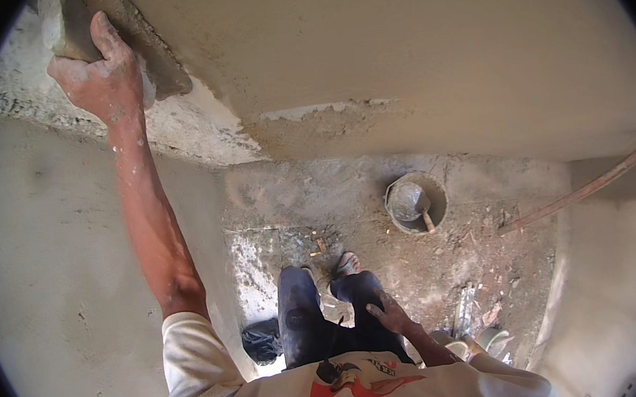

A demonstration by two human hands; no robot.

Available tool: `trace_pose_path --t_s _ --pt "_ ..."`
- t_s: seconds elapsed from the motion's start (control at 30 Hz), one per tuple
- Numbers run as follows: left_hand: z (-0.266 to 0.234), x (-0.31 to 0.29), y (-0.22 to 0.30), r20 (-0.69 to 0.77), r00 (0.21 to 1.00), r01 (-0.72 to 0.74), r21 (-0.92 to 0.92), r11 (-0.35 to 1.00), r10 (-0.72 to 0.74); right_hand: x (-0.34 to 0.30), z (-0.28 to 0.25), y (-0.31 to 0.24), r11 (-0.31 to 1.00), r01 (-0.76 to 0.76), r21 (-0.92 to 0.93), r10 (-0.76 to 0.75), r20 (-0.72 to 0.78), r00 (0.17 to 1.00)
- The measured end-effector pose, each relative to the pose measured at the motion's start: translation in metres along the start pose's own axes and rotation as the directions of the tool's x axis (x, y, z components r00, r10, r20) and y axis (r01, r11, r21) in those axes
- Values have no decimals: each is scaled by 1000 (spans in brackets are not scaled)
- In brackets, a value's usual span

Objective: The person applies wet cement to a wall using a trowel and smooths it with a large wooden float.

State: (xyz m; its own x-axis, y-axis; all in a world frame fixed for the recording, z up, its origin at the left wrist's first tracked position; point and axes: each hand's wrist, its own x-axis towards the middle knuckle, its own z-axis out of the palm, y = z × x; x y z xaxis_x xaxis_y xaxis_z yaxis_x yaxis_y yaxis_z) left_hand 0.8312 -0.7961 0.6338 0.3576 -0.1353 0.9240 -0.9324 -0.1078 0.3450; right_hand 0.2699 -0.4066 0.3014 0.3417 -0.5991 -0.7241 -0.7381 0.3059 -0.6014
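My left hand (103, 77) is raised to the wall at the upper left, fingers wrapped round a mortar-caked plastering float (72, 31). Part of the float is hidden behind the hand. Beside it, grey wet plaster (266, 58) covers the wall, and its ragged edge borders a paler, rough strip (196, 126). My right hand (392, 316) hangs low by my right thigh, holding nothing, with its fingers apart against the dark trousers (358, 302).
On the floor stands a bucket (438, 189) with a wooden-handled trowel (425, 215) in it. A reddish hose or bar (585, 192) slants at the right. A black bag (261, 342) lies beside my left leg. Debris (467, 310) litters the floor at the lower right. Plastered walls close in on the left and right.
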Motion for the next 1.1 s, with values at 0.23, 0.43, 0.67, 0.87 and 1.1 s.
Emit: trace_pose_path --t_s 0.23,0.43,0.67,0.87,1.1 --pt "5 -262 -82 22 999 26 20 999 -27 100 52 37 934 290 -211 -336 -234 912" --pt "40 -519 -166 116 985 130 -16 991 -127 174 97 85 902 295 -315 -415 -441 796" --pt "67 -579 -182 98 986 138 -63 988 -132 216 139 90 805 188 -563 -554 -599 578" --pt "33 -316 -89 -125 990 -61 -14 998 58 227 133 72 751 188 -633 -621 -580 527" --pt "-3 -70 16 -292 945 -176 -69 982 149 269 132 94 771 161 -616 -595 -607 526"
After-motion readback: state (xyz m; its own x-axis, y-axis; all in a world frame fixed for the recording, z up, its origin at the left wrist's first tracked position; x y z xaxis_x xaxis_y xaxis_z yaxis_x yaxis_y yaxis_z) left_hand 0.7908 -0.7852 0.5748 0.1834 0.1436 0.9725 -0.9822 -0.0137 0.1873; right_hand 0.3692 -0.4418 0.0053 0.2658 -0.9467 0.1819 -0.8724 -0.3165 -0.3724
